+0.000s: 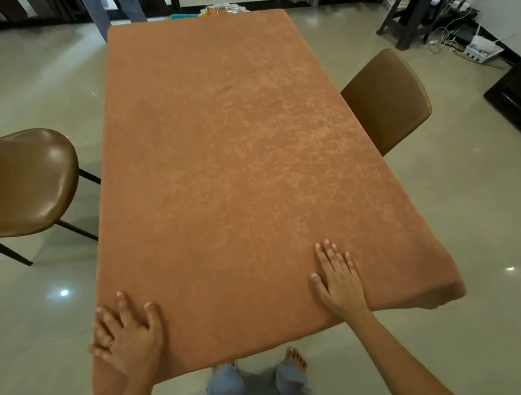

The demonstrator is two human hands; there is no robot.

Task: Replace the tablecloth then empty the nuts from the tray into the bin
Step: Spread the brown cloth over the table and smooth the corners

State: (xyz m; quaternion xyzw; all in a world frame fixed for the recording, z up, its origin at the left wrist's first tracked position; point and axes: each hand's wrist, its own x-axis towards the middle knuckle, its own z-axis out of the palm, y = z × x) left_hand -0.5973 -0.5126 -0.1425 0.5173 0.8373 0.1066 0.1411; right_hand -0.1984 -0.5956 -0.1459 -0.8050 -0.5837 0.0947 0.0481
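while the orange tablecloth (225, 154) covers the worktop, your left hand (127, 341) lies spread flat at its near-left corner. your right hand (338, 278) presses flat, fingers spread, near the near-right corner.

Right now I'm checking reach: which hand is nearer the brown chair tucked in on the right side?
Right. The right hand lies flat near that chair; the left hand presses the opposite near corner.

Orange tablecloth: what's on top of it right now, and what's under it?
On the orange tablecloth: only the left hand at the near-left corner and the right hand near the near-right corner, both flat. Nothing else on it. The table beneath is fully covered, unseen.
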